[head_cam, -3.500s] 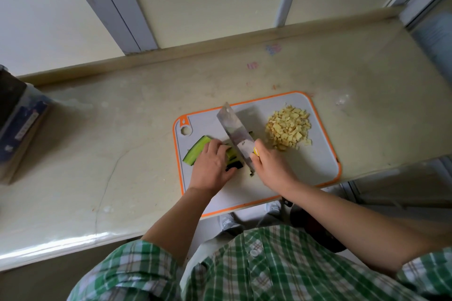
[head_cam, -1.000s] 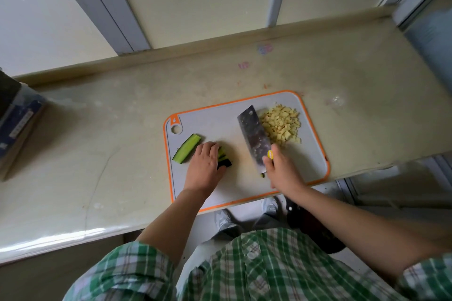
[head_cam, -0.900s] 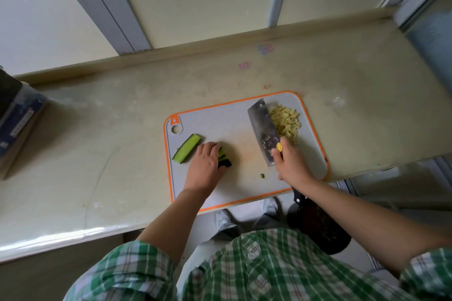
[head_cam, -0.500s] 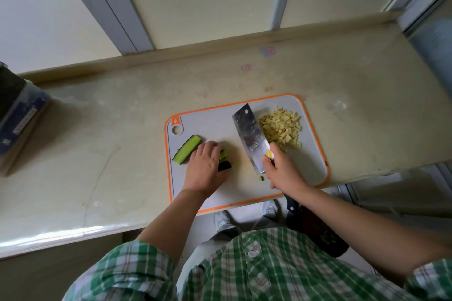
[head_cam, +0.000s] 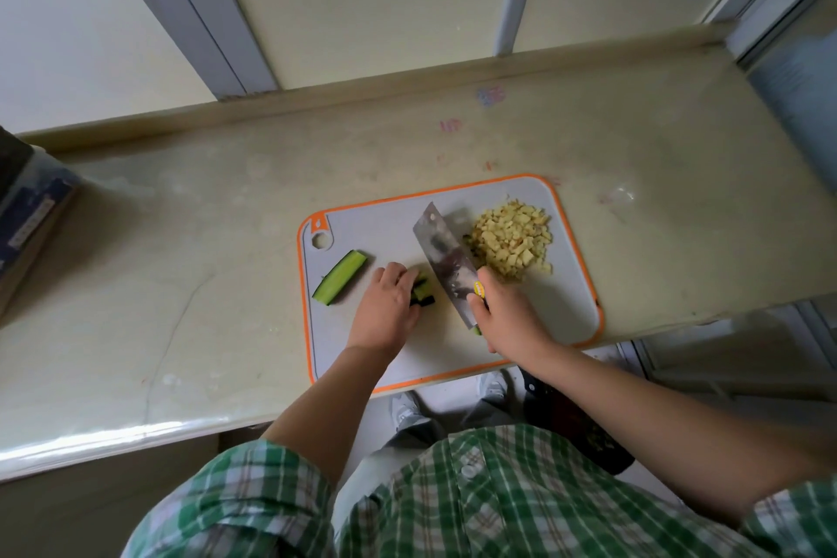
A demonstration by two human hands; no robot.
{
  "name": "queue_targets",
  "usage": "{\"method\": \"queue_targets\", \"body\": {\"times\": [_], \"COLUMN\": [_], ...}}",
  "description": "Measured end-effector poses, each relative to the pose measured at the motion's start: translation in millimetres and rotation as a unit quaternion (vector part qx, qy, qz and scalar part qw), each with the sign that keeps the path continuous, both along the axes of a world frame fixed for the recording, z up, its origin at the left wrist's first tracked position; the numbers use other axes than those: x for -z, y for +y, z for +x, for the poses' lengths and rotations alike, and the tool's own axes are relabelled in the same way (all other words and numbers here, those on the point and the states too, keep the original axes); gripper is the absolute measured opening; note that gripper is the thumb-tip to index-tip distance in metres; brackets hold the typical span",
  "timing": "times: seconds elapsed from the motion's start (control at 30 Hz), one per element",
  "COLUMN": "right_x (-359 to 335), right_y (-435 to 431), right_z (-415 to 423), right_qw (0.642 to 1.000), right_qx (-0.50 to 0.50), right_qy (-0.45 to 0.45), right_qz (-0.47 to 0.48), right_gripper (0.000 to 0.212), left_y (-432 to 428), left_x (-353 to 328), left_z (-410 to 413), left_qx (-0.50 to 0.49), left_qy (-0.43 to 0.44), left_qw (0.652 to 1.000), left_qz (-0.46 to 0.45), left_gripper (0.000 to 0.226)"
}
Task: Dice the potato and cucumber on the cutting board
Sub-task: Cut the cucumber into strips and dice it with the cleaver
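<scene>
On the cutting board (head_cam: 566, 308), the potato (head_cam: 509, 240) is shown already diced in a pile at right, while cucumber strips (head_cam: 423, 292) are held under the curled left hand (head_cam: 385, 313), another cucumber piece (head_cam: 339, 283) is left uncut, and a cleaver (head_cam: 446, 254) is gripped by the right hand (head_cam: 507, 317).

Pale counter (head_cam: 181, 240) bears an orange-rimmed cutting board (head_cam: 371, 231) and a box (head_cam: 31, 213).

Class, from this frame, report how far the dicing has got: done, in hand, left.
Done: the potato lies diced in a heap on the board. In hand: the left hand holds cucumber strips while the right hand grips the cleaver just right of them. Left: those strips and a long cucumber piece at the board's left end, uncut.
</scene>
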State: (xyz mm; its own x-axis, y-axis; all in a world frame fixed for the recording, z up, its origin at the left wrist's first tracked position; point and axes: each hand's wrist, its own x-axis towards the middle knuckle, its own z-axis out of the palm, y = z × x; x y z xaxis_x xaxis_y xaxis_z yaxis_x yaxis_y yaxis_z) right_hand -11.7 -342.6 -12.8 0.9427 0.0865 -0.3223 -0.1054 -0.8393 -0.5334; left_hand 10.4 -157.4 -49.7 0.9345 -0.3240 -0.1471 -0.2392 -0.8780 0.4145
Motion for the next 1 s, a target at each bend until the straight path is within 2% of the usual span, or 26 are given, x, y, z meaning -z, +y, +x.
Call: {"method": "queue_targets", "body": {"times": [0.2,0.3,0.5,0.73,0.87,1.0], "right_x": [4.5,5.2,-4.6,-8.7,-5.1,1.7], "right_y": [15.8,22.0,26.1,39.0,47.8,58.3], "right_z": [-8.7,-12.5,-9.2,-13.1,-16.1,-12.3], "right_qw": [0.998,0.997,0.996,0.994,0.991,0.987], "right_qx": [-0.026,-0.031,-0.005,-0.032,-0.025,-0.023], "right_qy": [-0.032,-0.033,-0.062,-0.048,-0.017,0.006], "right_qz": [-0.057,-0.060,-0.066,-0.095,-0.134,-0.158], "right_gripper": [0.011,0.010,0.010,0.011,0.025,0.029], "left_y": [9.6,17.7,15.1,4.0,3.3,4.2], "left_x": [-2.4,-3.7,-6.9,-0.6,0.7,0.8], "left_z": [-8.6,-12.5,-8.1,0.3,1.1,3.1], "left_qx": [-0.053,-0.094,-0.062,-0.058,-0.052,-0.050], "left_qy": [-0.022,0.006,0.002,-0.010,-0.017,-0.004], "left_qw": [0.998,0.995,0.997,0.998,0.997,0.997], "left_qz": [-0.028,-0.046,-0.051,-0.035,-0.050,-0.054], "left_gripper": [0.054,0.052,0.051,0.021,0.018,0.023]}}
